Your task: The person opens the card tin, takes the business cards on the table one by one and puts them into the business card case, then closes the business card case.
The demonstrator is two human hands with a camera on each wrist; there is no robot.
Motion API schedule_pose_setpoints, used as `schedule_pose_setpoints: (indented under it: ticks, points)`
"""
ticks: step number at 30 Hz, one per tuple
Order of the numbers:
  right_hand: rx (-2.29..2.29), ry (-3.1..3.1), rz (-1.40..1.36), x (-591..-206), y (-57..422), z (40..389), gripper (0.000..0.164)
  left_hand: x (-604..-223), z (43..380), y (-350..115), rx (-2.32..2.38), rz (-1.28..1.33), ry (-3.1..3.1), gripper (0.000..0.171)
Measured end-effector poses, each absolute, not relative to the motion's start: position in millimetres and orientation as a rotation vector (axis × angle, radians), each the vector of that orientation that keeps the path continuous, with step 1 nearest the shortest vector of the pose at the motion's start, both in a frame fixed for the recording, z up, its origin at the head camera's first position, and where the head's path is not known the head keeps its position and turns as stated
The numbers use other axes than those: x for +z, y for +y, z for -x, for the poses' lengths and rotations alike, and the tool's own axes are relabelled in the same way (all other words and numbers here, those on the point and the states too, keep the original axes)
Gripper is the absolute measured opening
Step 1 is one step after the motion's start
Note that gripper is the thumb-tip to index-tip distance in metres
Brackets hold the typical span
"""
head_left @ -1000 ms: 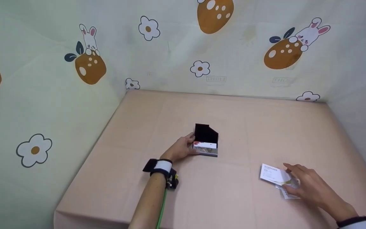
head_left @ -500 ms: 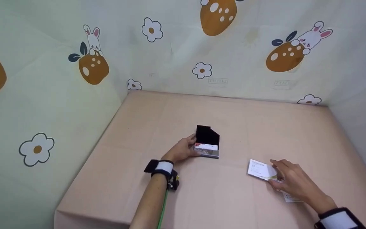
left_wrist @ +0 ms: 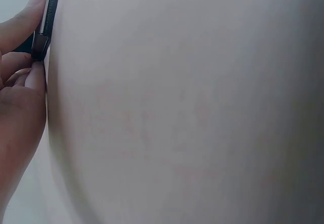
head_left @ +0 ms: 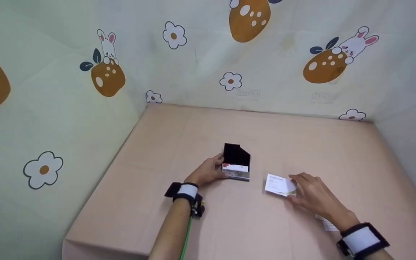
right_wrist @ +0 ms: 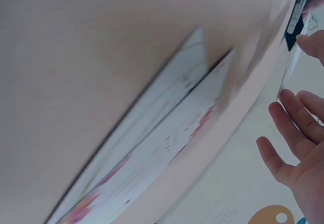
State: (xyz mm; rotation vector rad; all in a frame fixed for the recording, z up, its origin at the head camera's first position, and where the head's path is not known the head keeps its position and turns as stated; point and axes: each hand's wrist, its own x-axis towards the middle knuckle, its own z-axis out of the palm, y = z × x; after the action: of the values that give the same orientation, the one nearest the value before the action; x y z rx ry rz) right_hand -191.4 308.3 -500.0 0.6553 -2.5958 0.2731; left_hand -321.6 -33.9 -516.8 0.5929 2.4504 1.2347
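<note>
My left hand (head_left: 207, 172) grips the left edge of a business card case (head_left: 237, 156), whose dark flap stands raised at the back. A white card with a red print (head_left: 235, 168) sits inside it. To the right, my right hand (head_left: 315, 194) pinches a white business card (head_left: 278, 184) by its right end, just above the table. The left wrist view shows the thumb and fingers on the case's edge (left_wrist: 45, 24). In the right wrist view the held card (right_wrist: 291, 72) appears edge-on between thumb and fingers, with the case behind it.
Under my right forearm, loose business cards (head_left: 328, 224) lie on the cloth-covered table (head_left: 179, 137). They appear larger in the right wrist view, two overlapping cards (right_wrist: 152, 153) with floral print. Patterned curtains (head_left: 193, 65) enclose the back and sides. A green cable (head_left: 185, 236) runs along my left forearm.
My right hand has carried the business card leftward and away from me, off the loose cards, closer to the case. My left hand stays on the case. The head view has shifted slightly.
</note>
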Motion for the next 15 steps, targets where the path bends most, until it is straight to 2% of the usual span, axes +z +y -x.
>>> schedule_pose_setpoints:
  ticks: [15]
  points:
    - [0.348, -2.674, -0.662, -491.9, 270.0, 217.7, 0.059, -516.8, 320.5, -33.4, 1.264, -0.598, 2.437, 0.069]
